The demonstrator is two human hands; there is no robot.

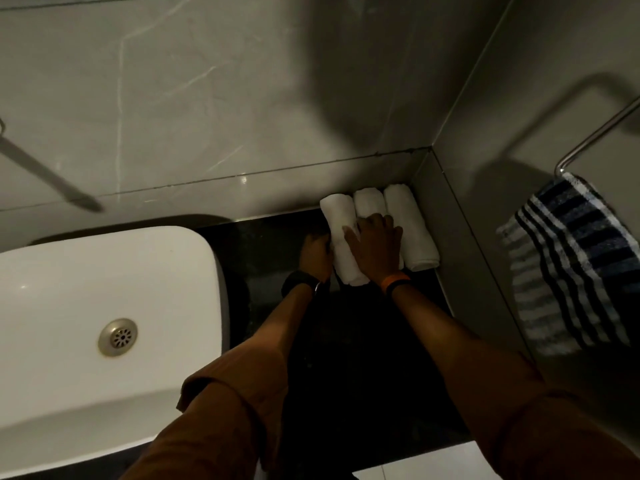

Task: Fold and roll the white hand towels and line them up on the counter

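Note:
Three rolled white hand towels lie side by side in the far right corner of the black counter (277,251). The right towel (410,226) rests against the side wall. The middle towel (370,201) is mostly hidden under my right hand (375,245), which lies flat across it and the left towel (341,230). My left hand (316,254) presses against the left side of the left towel, fingers curled along it. The left roll sits slightly askew, its near end jutting toward me.
A white basin (86,306) with a metal drain (117,337) fills the left of the counter. A blue-and-white striped towel (568,268) hangs from a metal rail (595,136) on the right wall. Grey tiled walls enclose the corner.

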